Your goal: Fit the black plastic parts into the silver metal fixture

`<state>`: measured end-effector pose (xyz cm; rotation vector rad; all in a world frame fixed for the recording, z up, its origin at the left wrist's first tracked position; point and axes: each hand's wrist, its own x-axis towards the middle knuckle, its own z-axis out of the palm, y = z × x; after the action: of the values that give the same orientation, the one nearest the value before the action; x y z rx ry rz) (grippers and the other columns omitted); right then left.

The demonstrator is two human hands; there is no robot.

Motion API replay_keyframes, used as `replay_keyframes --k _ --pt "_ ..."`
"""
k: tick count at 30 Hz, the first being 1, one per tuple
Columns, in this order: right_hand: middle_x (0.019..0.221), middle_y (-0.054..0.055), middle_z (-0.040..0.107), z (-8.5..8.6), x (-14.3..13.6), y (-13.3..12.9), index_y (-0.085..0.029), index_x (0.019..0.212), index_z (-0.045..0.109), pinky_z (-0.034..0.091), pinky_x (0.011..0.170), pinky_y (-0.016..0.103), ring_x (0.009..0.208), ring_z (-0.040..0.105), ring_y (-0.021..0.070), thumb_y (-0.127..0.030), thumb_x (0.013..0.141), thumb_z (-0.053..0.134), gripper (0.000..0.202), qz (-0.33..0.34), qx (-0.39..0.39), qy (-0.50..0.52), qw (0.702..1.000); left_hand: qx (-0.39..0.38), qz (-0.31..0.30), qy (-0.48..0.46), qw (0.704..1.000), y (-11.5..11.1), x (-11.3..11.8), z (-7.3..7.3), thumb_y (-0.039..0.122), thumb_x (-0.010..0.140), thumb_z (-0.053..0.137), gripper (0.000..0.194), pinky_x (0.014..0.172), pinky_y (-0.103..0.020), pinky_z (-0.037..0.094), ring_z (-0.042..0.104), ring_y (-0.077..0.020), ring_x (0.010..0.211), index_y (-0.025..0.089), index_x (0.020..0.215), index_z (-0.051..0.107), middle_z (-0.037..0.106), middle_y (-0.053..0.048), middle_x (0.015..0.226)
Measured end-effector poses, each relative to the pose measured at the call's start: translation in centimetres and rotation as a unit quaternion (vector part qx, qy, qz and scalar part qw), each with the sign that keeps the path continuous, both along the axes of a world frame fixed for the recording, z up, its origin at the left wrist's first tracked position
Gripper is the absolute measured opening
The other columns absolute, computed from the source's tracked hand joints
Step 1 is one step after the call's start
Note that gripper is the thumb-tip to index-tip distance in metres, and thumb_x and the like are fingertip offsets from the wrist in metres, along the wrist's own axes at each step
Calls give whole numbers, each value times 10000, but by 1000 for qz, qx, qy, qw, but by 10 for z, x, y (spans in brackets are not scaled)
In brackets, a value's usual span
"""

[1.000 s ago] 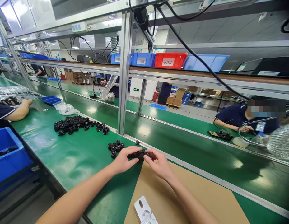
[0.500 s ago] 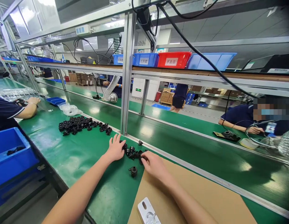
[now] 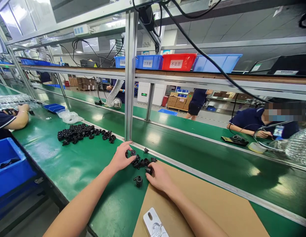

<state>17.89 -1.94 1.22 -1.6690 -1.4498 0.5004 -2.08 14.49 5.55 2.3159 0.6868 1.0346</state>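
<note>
Landmark: brown cardboard sheet [image 3: 204,204], flat on the green worktop [image 3: 103,210].
Your left hand [image 3: 120,158]: beyond the sheet's far-left corner, to its left; thumb and fingers parted in an open curve at the left end of the cluster of black fittings [image 3: 143,162].
Your right hand [image 3: 159,177]: at the sheet's far-left corner; thumb and fingertips about one black round part [image 3: 148,170]. Whether you grip it or merely touch it, I cannot tell.
Cluster of black fittings: several, loosely bunched, between your hands, just off that corner.
Spouted black fitting [image 3: 138,181]: one, neck up, apart from the cluster, just left of the sheet.
Small black piece [image 3: 146,150]: one, beyond the sheet's far-left corner.
Large pile of black fittings [image 3: 76,132]: many, well left of the sheet.
White fixture [image 3: 153,219]: one, on the sheet, near its left edge; clear plastic piece [image 3: 157,229] on it.
Clear plastic bag [image 3: 70,117]: one, far left of the sheet, past the large pile.
</note>
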Motion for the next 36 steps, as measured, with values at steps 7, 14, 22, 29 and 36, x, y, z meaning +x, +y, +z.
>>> replay_keyframes --k 7,14,22,29,36 --pt "934 69 706 28 13 5 -217 1145 587 540 697 330 842 702 228 -684 873 636 543 1 7 296 955 -131 -144 -74 978 -50 19 -2 329 846 791 245 791 -317 583 708 -207 846 172 988 669 755 -54 943" --pt "794 20 627 40 4 -2 -202 1011 683 447 571 240 672 563 140 -625 747 846 525 11 25 416 909 -188 -156 -132 961 -53 29 -14 344 858 796 373 843 -351 596 715 -239 924 164 1175 718 756 -89 1027" --pt "938 63 694 45 -1 -6 -224 1166 688 590 708 367 801 679 220 -544 716 891 588 20 52 418 907 -163 -169 -145 961 -59 31 -18 326 892 767 370 836 -337 576 677 -215 915 202 1239 726 715 -89 1096" --pt "991 68 683 49 -1 -10 -197 1090 662 620 799 418 850 708 230 -557 717 901 570 25 62 381 922 -122 -173 -135 968 -60 28 -12 287 902 751 353 799 -330 543 649 -236 957 233 1250 736 687 -86 1059" --pt "1149 90 667 44 -4 -10 -236 1197 639 625 776 364 932 683 223 -514 854 802 471 54 118 258 957 -125 -187 -130 966 -61 29 -15 275 914 728 373 812 -337 558 657 -251 1018 243 1286 726 686 -105 1163"
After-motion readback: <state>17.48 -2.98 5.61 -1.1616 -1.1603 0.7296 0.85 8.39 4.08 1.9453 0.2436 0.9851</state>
